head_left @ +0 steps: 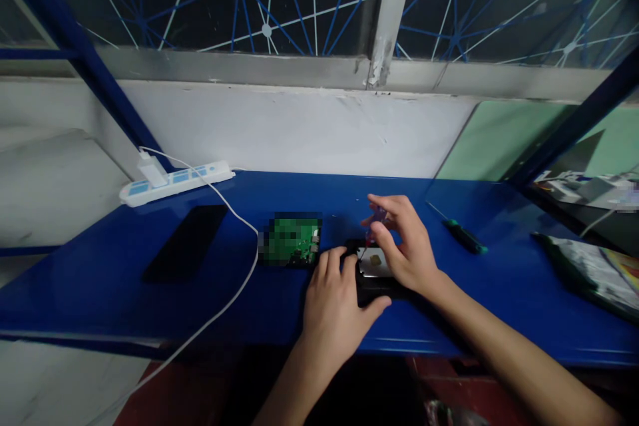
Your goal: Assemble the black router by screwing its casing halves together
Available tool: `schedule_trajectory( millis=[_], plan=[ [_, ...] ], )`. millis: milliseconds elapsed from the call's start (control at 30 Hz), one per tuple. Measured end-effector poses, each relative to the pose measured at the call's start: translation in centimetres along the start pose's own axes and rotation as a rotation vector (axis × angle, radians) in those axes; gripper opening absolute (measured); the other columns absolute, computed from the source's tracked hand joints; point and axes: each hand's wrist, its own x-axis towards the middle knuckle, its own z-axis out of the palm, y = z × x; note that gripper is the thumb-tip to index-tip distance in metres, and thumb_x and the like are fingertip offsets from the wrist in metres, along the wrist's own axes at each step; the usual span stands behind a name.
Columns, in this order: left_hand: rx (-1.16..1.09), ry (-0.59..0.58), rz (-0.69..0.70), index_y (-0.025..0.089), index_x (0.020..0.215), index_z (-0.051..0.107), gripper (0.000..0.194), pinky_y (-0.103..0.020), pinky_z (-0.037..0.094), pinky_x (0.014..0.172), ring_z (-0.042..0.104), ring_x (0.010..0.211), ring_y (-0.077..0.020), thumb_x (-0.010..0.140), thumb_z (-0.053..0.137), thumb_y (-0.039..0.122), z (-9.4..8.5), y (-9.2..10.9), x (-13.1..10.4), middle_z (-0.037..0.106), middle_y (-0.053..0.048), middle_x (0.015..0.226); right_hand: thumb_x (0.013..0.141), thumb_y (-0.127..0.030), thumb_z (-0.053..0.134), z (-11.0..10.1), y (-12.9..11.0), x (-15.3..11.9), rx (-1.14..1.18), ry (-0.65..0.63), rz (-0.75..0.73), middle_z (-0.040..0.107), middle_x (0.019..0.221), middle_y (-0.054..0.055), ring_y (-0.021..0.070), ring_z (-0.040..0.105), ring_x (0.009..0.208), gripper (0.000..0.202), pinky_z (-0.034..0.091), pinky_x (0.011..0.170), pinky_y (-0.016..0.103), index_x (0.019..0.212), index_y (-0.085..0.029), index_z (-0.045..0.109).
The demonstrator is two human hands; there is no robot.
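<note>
Head view. Right hand (407, 239) closes on a driver (375, 223), thumb and fingers pinching the translucent handle; the shaft slants down to the left end of a silver plate (377, 271) on a black case (372, 294). Left hand (337, 299) lies over the case's left end, fingers slightly spread and clamped on nothing, apparently steadying it. The case rests toward the front of the desk (269, 316). Chief hazard: a tilted or overpressed driver could slip, scoring the plate or jabbing the left fingertips just beside it. Uneven left-hand pressure could let the case skid. Left of that hand, near its fingers, lies a bare green board (294, 239); a sideways nudge could scrape its parts. A white cord (234, 210) passes at the board's left edge; if snagged, it might drag the board. Beyond the hands, specks (357, 200) are too small to identify; if loose parts, a careless sweep could scatter them. At right, a second driver (463, 236) lies apart, liable to roll if knocked.
</note>
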Motion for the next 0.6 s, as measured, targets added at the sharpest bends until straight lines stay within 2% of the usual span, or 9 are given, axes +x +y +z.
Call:
schedule_trajectory(
  millis=[167, 333, 467, 600],
  plan=[
    [0.005, 0.002, 0.007, 0.021, 0.116, 0.059, 0.054, -0.052, 0.052, 0.098, 0.056, 0.120, -0.0345, 0.073, 0.086, 0.040, 0.02, -0.02, 0.03, 0.059, -0.012, 0.128, 0.103, -0.025, 0.041, -0.10, -0.02, -0.16, 0.072, -0.049, 0.041, 0.057, 0.131, 0.011, 0.0186, 0.070, 0.090, 0.045, 0.063, 0.078, 0.040, 0.147, -0.032, 0.044],
    [0.009, -0.020, -0.008, 0.019, 0.116, 0.060, 0.055, -0.051, 0.051, 0.100, 0.055, 0.121, -0.0346, 0.073, 0.086, 0.040, -0.02, -0.01, 0.06, 0.059, -0.013, 0.128, 0.104, -0.019, 0.036, 0.06, 0.04, -0.16, 0.050, -0.033, 0.026, 0.061, 0.133, 0.009, 0.0165, 0.072, 0.089, 0.051, 0.064, 0.078, 0.038, 0.152, -0.034, 0.037],
    [0.006, -0.013, 0.000, 0.020, 0.116, 0.059, 0.056, -0.051, 0.051, 0.100, 0.054, 0.122, -0.0346, 0.072, 0.087, 0.040, 0.01, -0.02, 0.05, 0.059, -0.013, 0.128, 0.100, -0.019, 0.050, 0.24, 0.08, -0.07, 0.030, 0.006, 0.019, 0.063, 0.115, 0.006, 0.0154, 0.069, 0.083, 0.048, 0.064, 0.071, 0.033, 0.145, -0.034, 0.047],
    [0.011, -0.012, -0.010, 0.020, 0.115, 0.059, 0.056, -0.051, 0.052, 0.098, 0.055, 0.120, -0.0349, 0.071, 0.087, 0.040, -0.01, 0.03, 0.04, 0.059, -0.012, 0.127, 0.092, -0.023, 0.066, 0.12, 0.07, 0.02, -0.049, 0.058, -0.039, 0.055, 0.093, 0.003, 0.0162, 0.061, 0.075, 0.038, 0.061, 0.065, 0.034, 0.129, -0.032, 0.060]
  ],
)
